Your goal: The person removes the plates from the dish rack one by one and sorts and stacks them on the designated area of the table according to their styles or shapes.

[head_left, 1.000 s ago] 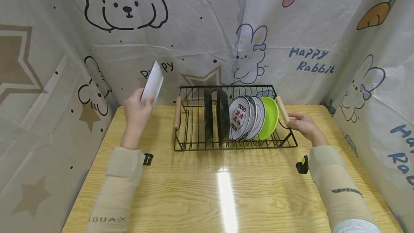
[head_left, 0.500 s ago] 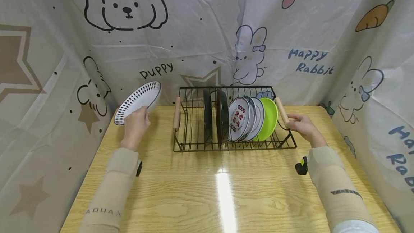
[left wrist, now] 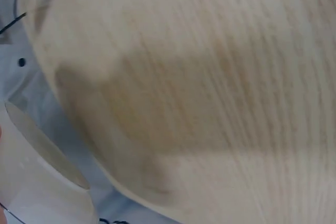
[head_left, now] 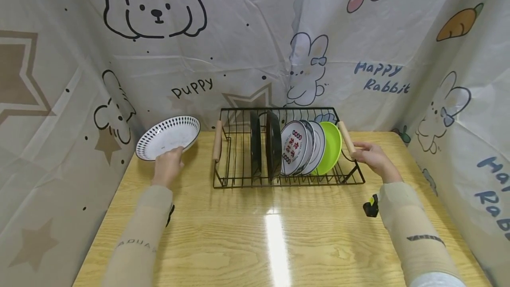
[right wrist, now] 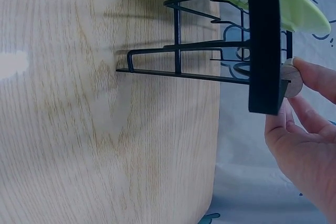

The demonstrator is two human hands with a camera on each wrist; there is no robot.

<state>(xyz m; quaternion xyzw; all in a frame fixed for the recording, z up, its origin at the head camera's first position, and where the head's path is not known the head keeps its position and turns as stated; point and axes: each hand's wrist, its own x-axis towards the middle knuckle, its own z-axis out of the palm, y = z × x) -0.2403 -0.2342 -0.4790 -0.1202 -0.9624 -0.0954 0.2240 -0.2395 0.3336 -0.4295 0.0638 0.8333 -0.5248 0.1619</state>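
Note:
In the head view my left hand (head_left: 168, 167) pinches the near rim of a white oval plate (head_left: 169, 136) with dark diamonds round its edge. The plate is tilted, its inner face showing, over the back left of the table; its white underside (left wrist: 37, 182) fills the lower left of the left wrist view. My right hand (head_left: 376, 159) grips the right wooden handle (head_left: 346, 137) of a black wire dish rack (head_left: 287, 184). Thumb and fingers close round that handle's end in the right wrist view.
Two dark, upright dishes (head_left: 274, 145) stand mid-rack. Right of them lean several white patterned plates (head_left: 294, 147) and a lime-green plate (head_left: 332, 147). The rack's left slots show bare wire. A printed cloth (head_left: 247, 48) hangs behind the wooden table (head_left: 223, 234).
My left hand has lowered the plate toward the table and turned it from edge-on to face-up. The right hand stays on the rack handle.

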